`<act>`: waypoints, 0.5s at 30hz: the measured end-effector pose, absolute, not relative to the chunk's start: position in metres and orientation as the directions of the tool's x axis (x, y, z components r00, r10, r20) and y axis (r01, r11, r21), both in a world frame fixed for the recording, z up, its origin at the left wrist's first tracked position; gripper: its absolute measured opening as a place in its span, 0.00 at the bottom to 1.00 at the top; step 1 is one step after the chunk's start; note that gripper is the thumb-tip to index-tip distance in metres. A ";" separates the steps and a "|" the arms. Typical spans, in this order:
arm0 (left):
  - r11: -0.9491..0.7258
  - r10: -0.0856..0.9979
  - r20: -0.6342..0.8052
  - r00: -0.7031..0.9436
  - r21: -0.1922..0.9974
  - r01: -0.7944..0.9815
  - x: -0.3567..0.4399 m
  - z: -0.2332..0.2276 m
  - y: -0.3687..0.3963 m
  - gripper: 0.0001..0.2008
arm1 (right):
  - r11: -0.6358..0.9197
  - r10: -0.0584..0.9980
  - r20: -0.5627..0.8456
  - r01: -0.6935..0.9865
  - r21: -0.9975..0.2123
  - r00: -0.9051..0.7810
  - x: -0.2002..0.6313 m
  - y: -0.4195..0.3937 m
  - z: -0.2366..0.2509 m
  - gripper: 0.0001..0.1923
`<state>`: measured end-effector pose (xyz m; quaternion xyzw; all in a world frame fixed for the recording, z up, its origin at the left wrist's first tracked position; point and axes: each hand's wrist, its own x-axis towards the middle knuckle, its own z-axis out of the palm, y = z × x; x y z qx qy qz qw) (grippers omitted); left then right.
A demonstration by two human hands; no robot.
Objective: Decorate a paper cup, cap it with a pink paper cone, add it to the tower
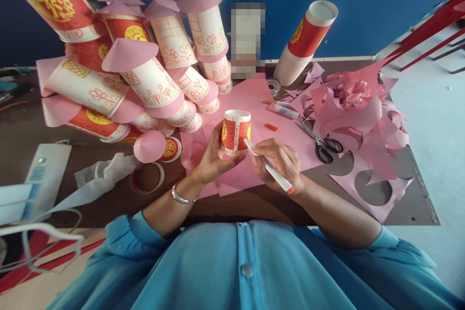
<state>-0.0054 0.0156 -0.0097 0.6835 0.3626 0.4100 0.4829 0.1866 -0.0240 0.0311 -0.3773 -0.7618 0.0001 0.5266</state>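
Observation:
My left hand [214, 157] is wrapped around a red and white paper cup [229, 138] with yellow emblems, held over pink paper sheets [290, 143]. The cup's pale rim faces up, and short red strokes show along its lower white band. In my right hand [278, 161] is a white marker [274, 174] with a red end, its tip at the right side of the cup. Whether the tip touches the cup I cannot tell. A small red cap [271, 127] lies on the pink paper beyond my right hand.
Several cup towers with pink cone roofs [131, 53] crowd the left. Stacked paper cups [305, 41] stand at the back right. Scissors [323, 147], a glue tube [285, 110] and pink scraps [356, 106] lie right. A tape roll [147, 178] and power strip [47, 169] are left.

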 end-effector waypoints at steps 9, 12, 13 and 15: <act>-0.284 0.900 0.224 0.375 0.952 0.114 -0.005 -0.006 0.017 0.38 | 0.716 0.587 0.794 0.560 -0.417 -0.159 0.186 -0.025 0.031 0.10; -0.266 0.904 0.209 0.374 0.958 0.106 -0.004 -0.004 0.017 0.35 | 0.714 0.589 0.793 0.561 -0.420 -0.155 0.185 -0.025 0.031 0.10; -0.259 0.905 0.203 0.375 0.960 0.107 -0.004 -0.004 0.016 0.35 | 0.713 0.590 0.793 0.561 -0.422 -0.154 0.186 -0.025 0.031 0.10; -0.250 0.905 0.192 0.379 0.962 0.110 -0.004 -0.004 0.016 0.36 | 0.710 0.593 0.791 0.562 -0.425 -0.152 0.186 -0.025 0.031 0.10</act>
